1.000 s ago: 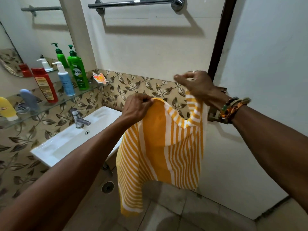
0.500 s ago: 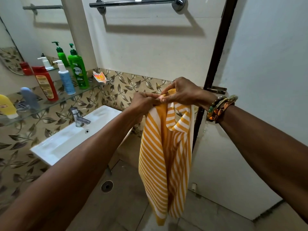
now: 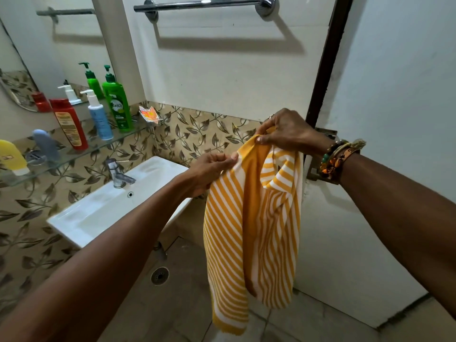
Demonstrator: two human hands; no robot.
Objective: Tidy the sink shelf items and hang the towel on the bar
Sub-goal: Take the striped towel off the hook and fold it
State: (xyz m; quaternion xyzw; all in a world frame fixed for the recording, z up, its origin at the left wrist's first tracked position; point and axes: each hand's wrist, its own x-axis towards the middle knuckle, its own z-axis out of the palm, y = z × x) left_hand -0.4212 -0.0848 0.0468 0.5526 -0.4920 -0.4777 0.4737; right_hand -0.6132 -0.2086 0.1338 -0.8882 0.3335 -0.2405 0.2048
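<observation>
While both hands pinch its top edge, the left hand lower and the right hand nearer the bar, the striped towel hangs lengthwise well below that bar; the lift looks straight up

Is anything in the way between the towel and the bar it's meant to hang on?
Nothing visible. The towel hangs pinched by the left hand and right hand, below the bar; only bare wall lies between, and the bar carries nothing.
</observation>
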